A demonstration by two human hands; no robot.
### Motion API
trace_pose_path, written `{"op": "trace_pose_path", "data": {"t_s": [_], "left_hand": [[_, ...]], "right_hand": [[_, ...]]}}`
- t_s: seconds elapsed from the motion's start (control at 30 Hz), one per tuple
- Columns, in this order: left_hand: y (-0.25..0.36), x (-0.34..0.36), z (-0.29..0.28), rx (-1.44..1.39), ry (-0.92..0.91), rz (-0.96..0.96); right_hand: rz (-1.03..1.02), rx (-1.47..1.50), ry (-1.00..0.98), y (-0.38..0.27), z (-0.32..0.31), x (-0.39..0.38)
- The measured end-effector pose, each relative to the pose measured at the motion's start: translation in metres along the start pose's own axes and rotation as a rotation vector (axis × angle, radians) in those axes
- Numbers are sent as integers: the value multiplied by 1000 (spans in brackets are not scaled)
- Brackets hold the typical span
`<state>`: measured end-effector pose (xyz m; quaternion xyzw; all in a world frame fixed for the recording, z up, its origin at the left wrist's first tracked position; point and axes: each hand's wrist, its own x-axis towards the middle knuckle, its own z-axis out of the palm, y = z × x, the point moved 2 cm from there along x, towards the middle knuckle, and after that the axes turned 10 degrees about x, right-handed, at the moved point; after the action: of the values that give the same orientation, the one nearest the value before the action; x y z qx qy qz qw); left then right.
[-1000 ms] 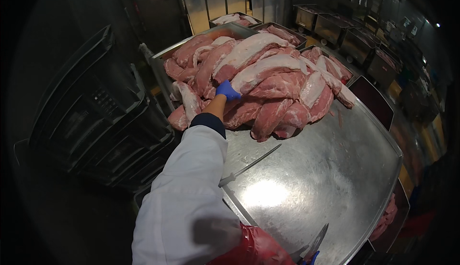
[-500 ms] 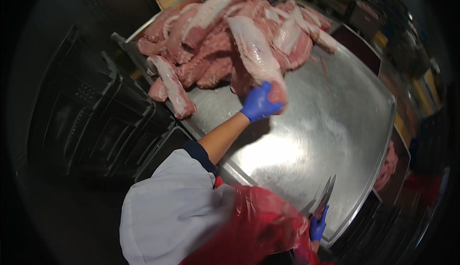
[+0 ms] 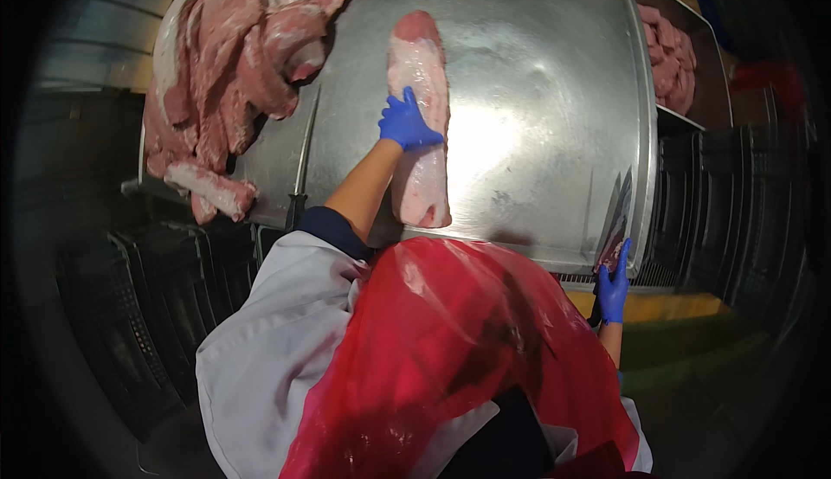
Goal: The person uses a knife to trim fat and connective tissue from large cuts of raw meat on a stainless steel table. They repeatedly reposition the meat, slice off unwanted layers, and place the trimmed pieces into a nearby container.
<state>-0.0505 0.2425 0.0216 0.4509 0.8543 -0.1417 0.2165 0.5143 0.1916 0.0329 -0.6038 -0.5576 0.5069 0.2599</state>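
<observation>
A long pale pork loin (image 3: 421, 186) lies lengthwise on the metal table (image 3: 519, 55), fat side up, its pinker end away from me. My left hand (image 3: 409, 124), in a blue glove, rests across its middle; the fingers are spread toward the loin's left edge and the thumb reaches its right edge. At the table's near right corner, my blue-gloved right hand (image 3: 613, 293) is closed around a knife (image 3: 615, 228). The blade points away from me over the table edge, and part of the handle is hidden by the hand.
Several pork pieces (image 3: 225, 55) are heaped on the table's left side. Between heap and loin lies a sharpening steel (image 3: 307, 146) with a black handle. Beyond the right edge, a bin (image 3: 711, 72) holds pink meat. Black crates (image 3: 104, 280) stand at the left, more at the right.
My left hand has brought the loin from the heap to the open metal and laid it flat, turned lengthwise to me. My view has swung right. The right hand keeps the knife.
</observation>
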Motion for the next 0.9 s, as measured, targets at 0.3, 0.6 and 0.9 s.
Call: {"op": "trace_pose_path", "data": {"t_s": [0.3,0.6,0.9], "left_hand": [[87,62,-45,-146,173,-218],[118,78,-35,-194,229,-68],[164,122,-83,-96,137,-347]], "right_hand": [[95,233,-82,-21,-14,56],[-57,166,-368,-111,138,276],[-1,388,-206,-157,229,387]]}}
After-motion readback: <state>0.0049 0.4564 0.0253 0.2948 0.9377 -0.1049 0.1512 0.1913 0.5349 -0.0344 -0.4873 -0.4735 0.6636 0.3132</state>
